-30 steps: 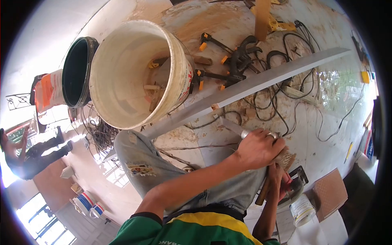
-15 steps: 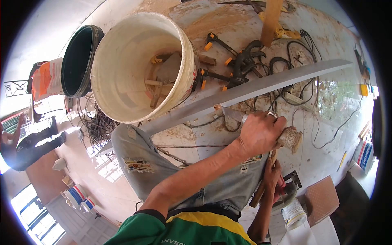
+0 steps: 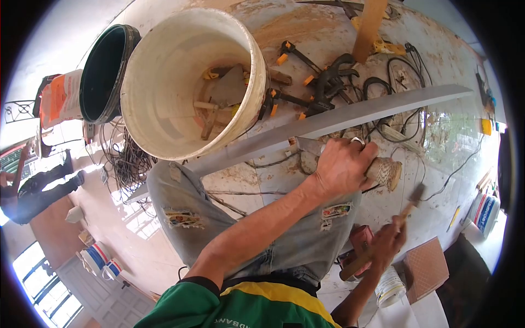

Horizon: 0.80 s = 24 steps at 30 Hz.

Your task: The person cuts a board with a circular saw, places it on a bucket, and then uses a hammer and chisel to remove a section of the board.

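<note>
My left hand is closed around a chisel, whose cord-wrapped handle sticks out to the right. Its flat metal blade points left at a small brown notch in the edge of a long grey board. The board runs diagonally in front of my knees. My right hand, lower right, grips the wooden handle of a hammer. The hammer's head is blurred and stands apart from the chisel's handle end.
A large white bucket holding tools stands beyond the board, beside a dark green bucket. Black clamps and tangled cords lie on the floor. A red tool sits under my right forearm. Another person's legs show at far left.
My right hand has swung the hammer outward and up to the right, away from my thigh. My left hand has shifted slightly with the chisel, which still points at the notch.
</note>
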Available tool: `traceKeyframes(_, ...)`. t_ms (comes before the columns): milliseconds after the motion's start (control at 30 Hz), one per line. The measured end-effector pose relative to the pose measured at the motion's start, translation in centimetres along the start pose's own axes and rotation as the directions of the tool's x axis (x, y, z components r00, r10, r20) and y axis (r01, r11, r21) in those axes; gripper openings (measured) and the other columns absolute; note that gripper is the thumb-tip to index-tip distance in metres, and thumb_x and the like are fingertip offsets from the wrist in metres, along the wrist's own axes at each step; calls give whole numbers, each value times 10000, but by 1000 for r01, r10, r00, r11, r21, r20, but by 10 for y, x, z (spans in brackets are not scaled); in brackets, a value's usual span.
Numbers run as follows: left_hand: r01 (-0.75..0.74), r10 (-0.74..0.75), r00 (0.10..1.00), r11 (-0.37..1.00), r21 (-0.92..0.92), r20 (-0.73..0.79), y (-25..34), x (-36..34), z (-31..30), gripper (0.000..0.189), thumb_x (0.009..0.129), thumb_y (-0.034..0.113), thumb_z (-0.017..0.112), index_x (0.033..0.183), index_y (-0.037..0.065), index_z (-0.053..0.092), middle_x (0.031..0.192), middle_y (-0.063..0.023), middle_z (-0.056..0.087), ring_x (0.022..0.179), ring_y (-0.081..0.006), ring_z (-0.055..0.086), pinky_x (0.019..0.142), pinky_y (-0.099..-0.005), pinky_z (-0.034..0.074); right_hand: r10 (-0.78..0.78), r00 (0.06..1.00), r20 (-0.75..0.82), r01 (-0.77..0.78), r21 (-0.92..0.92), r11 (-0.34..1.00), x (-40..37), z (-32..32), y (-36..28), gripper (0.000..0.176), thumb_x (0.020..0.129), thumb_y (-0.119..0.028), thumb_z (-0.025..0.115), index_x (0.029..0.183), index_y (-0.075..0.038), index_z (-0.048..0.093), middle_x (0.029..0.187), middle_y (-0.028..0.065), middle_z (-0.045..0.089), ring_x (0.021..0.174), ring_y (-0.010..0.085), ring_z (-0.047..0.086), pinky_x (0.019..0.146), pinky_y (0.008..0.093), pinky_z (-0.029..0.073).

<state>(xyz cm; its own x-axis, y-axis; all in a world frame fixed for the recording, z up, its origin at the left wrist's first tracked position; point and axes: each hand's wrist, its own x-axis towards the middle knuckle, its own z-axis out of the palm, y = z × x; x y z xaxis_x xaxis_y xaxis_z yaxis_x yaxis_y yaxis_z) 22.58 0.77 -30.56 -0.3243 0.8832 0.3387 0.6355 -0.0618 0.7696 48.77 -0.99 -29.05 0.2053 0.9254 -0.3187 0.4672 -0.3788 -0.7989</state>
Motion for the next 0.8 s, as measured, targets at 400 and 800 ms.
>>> traceKeyframes(400,67,-70,992,997,-31,-102,-6,12,6,360,525,178,731,838,96,573,598,-102,557,570,-334,587,525,-442,446,-550,835,8,517,332,789,-15,-40,-112,465,1009,-428,286,1096,-15,480,791,84,494,579,138,472,491,250,407)
traceKeyframes(800,90,-90,995,996,2,-52,-7,14,6,389,536,195,737,871,99,562,626,-96,574,604,-338,604,556,-447,455,-426,835,-348,432,-66,900,7,-56,-166,496,1008,-440,327,1124,16,485,699,46,450,516,110,424,408,218,361)
